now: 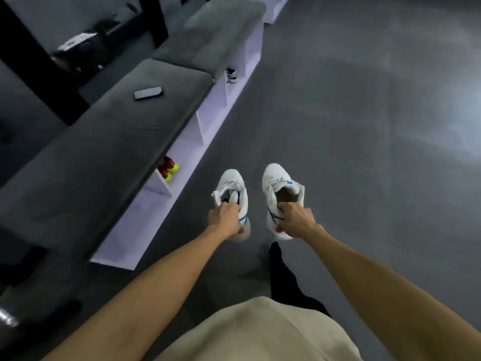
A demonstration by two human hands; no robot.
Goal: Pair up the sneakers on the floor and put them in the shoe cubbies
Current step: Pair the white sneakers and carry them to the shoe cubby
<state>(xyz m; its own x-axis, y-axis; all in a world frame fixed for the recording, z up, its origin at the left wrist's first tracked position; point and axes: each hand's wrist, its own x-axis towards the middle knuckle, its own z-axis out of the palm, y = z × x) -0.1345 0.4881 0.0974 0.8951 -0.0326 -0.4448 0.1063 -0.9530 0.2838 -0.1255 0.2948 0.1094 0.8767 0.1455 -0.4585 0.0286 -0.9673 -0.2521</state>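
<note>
- The left hand (226, 220) grips the heel collar of a white sneaker (232, 194), fingers curled over the rim into the opening, thumb on the outer heel.
- The right hand (295, 219) grips a second white sneaker (279, 186) the same way, by the back of its collar.
- Both sneakers are held clear of the grey floor (364, 126), toes pointing to 12 o'clock, soles down, side by side but apart. Each shows blue lines on the heel side; the right one has a blue tab on its tongue.
- The shoe cubbies (200, 131), white with open fronts, run from 8 o'clock of the hands up toward 12 o'clock of the view, under grey cushioned bench tops (104, 142).
- One cubby, at 10 o'clock of the left hand, holds a red and yellow pair (168, 168), toes showing at the opening.
- A farther cubby at 12 o'clock holds a dark and white shoe (230, 75); detail is too blurred to tell more.
- A dark flat case (148, 93) lies on the nearer bench cushion.
- The person's beige shirt (260, 332) and a dark trouser leg (282, 272) fill the 6 o'clock edge.
</note>
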